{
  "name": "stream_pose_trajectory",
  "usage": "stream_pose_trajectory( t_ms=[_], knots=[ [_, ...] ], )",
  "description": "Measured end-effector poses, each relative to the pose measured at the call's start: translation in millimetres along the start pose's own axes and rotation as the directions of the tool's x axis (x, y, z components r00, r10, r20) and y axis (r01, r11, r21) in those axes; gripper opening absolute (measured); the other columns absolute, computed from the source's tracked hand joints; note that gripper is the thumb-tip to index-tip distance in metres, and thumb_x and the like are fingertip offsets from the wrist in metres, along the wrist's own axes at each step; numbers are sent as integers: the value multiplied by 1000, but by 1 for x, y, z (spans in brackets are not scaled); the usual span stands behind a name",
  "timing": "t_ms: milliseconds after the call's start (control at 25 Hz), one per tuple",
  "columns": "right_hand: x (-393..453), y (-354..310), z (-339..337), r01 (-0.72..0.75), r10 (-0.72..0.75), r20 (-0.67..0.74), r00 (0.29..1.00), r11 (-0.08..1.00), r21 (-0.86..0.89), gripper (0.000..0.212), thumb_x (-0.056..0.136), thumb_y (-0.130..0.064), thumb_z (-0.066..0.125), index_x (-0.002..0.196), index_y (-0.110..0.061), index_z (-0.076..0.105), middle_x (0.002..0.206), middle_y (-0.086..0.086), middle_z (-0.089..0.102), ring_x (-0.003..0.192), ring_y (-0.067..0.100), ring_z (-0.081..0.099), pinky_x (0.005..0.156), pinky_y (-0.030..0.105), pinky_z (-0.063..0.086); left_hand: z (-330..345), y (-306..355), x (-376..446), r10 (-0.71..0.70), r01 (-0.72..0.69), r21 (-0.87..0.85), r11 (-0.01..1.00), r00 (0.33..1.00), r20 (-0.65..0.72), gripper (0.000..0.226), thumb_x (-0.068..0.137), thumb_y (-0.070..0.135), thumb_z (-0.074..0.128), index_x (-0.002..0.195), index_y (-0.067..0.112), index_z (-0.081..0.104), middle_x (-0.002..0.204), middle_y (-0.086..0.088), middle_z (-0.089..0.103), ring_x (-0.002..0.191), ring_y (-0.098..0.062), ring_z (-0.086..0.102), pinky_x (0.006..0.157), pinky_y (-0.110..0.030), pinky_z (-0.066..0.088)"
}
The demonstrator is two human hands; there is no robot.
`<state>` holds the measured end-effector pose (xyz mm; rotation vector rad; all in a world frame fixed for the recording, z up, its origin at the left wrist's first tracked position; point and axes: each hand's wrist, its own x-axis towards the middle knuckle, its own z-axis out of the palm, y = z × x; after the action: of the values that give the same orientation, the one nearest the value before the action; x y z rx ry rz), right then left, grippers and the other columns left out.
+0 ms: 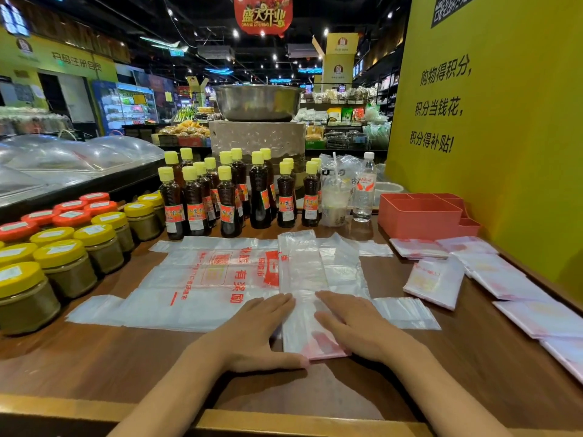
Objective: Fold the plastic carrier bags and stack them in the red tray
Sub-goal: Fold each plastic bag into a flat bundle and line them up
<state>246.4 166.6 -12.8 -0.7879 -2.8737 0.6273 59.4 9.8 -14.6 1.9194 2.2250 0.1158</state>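
Observation:
A long narrow folded strip of clear plastic bag (pixel 303 272) lies front to back on the wooden table (pixel 126 367). My left hand (pixel 252 332) presses flat on its near left edge, and my right hand (pixel 350 326) presses flat on its near right side. Under the strip lies a pile of unfolded carrier bags (pixel 195 279) with red print, spread out flat. Several folded bags (pixel 435 282) lie on the table to the right. The red tray (pixel 419 216), with compartments, stands at the back right by the yellow wall.
Yellow-capped dark sauce bottles (pixel 227 200) stand in rows behind the bags. Jars with yellow and red lids (pixel 66 266) crowd the left side. A drink cup (pixel 336 203) and a water bottle (pixel 364 190) stand left of the tray. A yellow wall (pixel 504 137) bounds the right.

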Motion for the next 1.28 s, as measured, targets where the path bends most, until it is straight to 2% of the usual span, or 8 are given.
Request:
stream_pose_trajectory(
  t_ms=[120,240,600,720,880,1000,1080,1280],
  knots=[
    [-8,12,-12,-4,27,-73,997,955,296,55,103,-22,42,150,-50,34,154,-27,28,142,-2,29,115,24,23,-8,5,-3,15,-14,-35,999,1000,5,109,75,88,49,157,41,-3,163,23,-9,151,-3,-6,116,-26,-1],
    [-12,18,-14,28,-9,-91,996,978,209,73,91,2,38,144,-47,44,151,-29,32,141,-6,26,119,21,20,-10,8,-5,14,-15,-67,998,1000,-18,98,79,84,48,157,45,3,164,22,-3,151,-3,1,118,-28,5],
    [-4,15,-4,128,-98,-189,977,980,154,48,98,-8,53,129,-43,62,135,-30,48,124,-12,38,107,9,28,-8,11,-8,-23,15,-140,990,998,-56,92,77,86,48,153,53,8,161,29,5,147,0,11,120,-33,14],
    [-5,14,-5,101,-50,-226,973,970,220,56,91,2,50,118,-44,66,131,-23,56,122,-5,46,107,17,34,-7,7,-12,4,-22,-176,984,995,-101,93,74,83,58,151,54,14,151,37,11,135,10,13,116,-29,20],
    [-7,5,-8,168,-44,-280,959,883,438,36,100,-10,51,105,-39,71,109,-22,70,109,-2,61,97,21,46,3,-6,-5,-78,-82,-335,939,897,-435,30,90,59,59,118,48,55,122,31,56,112,7,51,90,-18,44],
    [-1,-4,-10,241,-15,-364,931,773,586,13,101,-31,59,100,-31,72,84,6,69,77,20,62,74,45,49,1,-3,0,-153,-128,-464,877,840,-521,25,90,56,55,96,36,68,95,24,67,95,-2,60,76,-21,50],
    [1,-6,-10,247,3,-362,932,724,644,14,100,-33,60,104,-25,71,71,24,50,65,26,46,62,43,39,1,1,1,-159,-143,-512,847,851,-500,23,92,49,56,92,30,70,91,21,70,91,-2,64,77,-22,53],
    [0,-3,-5,95,86,-283,955,817,568,18,94,-35,68,110,-28,66,88,-1,75,85,10,70,83,38,57,1,5,6,-209,-136,-605,785,860,-465,24,100,33,56,80,25,67,84,12,71,84,-7,66,72,-17,46]
  ],
)
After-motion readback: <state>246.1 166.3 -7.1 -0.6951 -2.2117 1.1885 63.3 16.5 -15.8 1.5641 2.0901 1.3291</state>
